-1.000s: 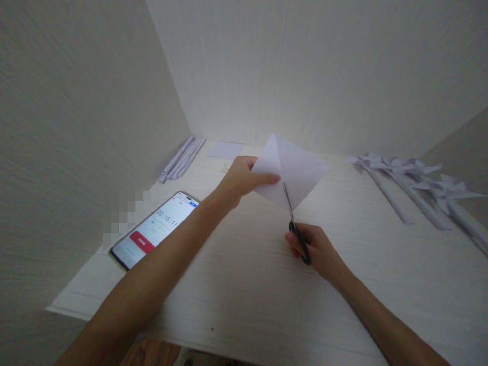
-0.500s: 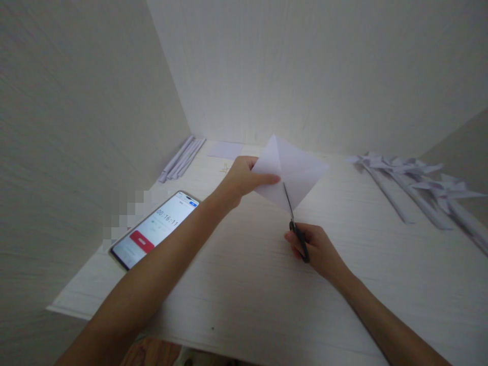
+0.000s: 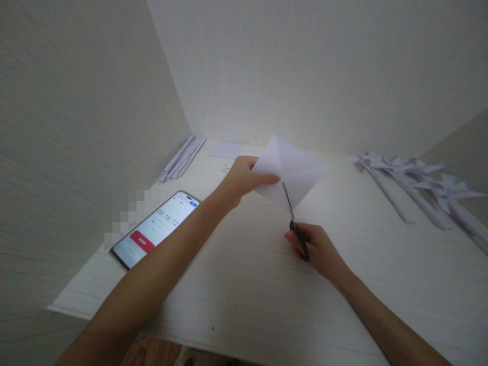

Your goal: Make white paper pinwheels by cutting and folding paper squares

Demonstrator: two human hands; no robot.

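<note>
My left hand (image 3: 242,179) pinches the left corner of a white square sheet of paper (image 3: 295,170), holding it up above the table like a diamond. My right hand (image 3: 318,249) grips black-handled scissors (image 3: 295,223). Their blades point up and away into the lower corner of the paper, cutting along its crease toward the middle. Both hands hover over the pale wooden table (image 3: 247,284).
A phone (image 3: 154,229) with a running timer lies at the left. Rolled paper sticks (image 3: 182,158) rest by the left wall, and a flat sheet (image 3: 225,150) lies at the back. Several paper pinwheels (image 3: 419,190) lie at the right. White walls enclose the table on three sides.
The scissors and my right hand have crept slightly up into the paper. The phone timer has advanced by one second. My left hand holds still.
</note>
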